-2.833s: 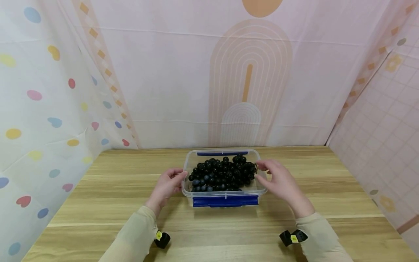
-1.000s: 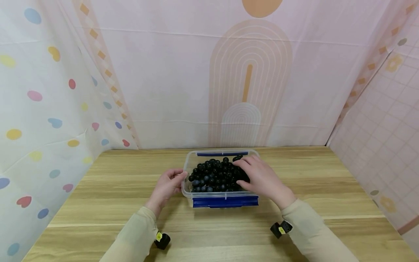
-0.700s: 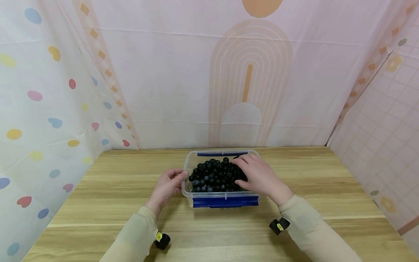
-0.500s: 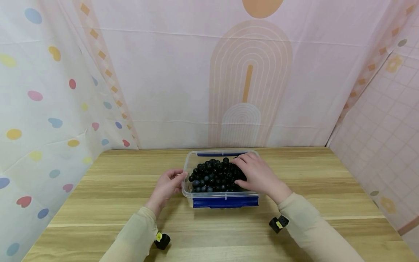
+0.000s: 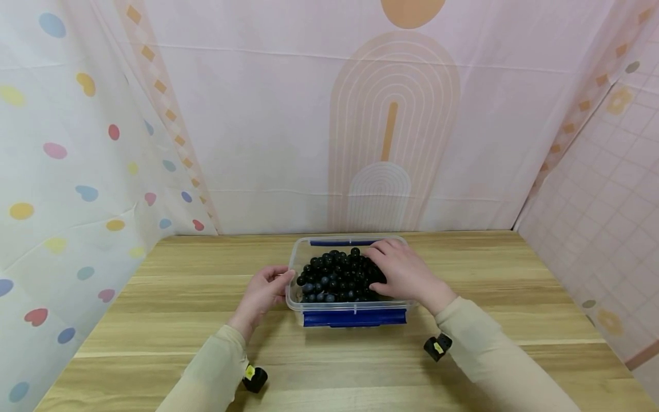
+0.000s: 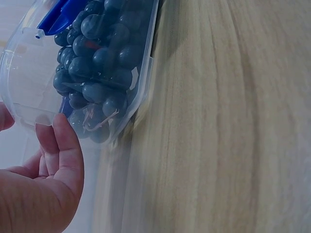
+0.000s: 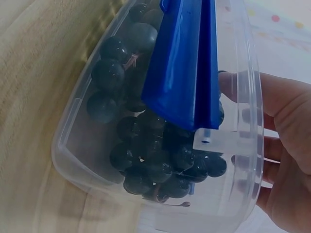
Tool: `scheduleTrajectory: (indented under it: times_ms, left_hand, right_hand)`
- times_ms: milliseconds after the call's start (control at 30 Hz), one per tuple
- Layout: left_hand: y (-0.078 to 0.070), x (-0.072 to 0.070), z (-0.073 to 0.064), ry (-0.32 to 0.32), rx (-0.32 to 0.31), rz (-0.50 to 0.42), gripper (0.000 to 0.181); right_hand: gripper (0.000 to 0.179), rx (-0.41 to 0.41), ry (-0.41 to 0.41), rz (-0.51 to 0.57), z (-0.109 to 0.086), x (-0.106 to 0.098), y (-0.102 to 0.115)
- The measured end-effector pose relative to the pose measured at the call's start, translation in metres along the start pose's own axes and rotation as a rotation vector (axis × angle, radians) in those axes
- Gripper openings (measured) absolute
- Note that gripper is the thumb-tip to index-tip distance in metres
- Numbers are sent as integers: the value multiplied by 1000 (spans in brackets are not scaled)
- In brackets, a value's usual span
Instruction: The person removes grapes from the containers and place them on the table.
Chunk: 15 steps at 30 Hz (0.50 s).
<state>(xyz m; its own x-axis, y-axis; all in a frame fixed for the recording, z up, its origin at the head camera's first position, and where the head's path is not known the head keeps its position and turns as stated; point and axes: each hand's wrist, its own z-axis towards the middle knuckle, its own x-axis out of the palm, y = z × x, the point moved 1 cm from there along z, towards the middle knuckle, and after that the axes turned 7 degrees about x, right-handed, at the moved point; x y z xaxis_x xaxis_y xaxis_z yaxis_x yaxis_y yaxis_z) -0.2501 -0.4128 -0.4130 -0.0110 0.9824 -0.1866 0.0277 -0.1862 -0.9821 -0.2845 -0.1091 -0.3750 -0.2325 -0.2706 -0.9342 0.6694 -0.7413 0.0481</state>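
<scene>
Left hand (image 5: 261,294), right hand (image 5: 407,276): bare. Behind them, plain cream sleeves (image 5: 208,366), lightly creased, ending at wrists. Small blocky black cameras (image 5: 255,380) jut from sleeves' inner sides, behind hands, each bearing yellow sticker (image 5: 250,372).

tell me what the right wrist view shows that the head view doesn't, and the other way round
Only right wrist: a short pinkish stem among the dark round grapes, seen through the clear plastic container's side wall.

Only head: the bare left hand at the container's rim and the peach arch print.

Both: the grapes, container, blue plastic front latch, bare right hand and wooden table.
</scene>
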Motion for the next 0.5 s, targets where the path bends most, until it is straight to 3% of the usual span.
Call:
scheduleTrajectory:
  times_ms: [500]
  left_hand:
    - [1,0,1,-6,5,-5,49]
  right_hand:
    - [63,-18,54,-18,5,2,-2]
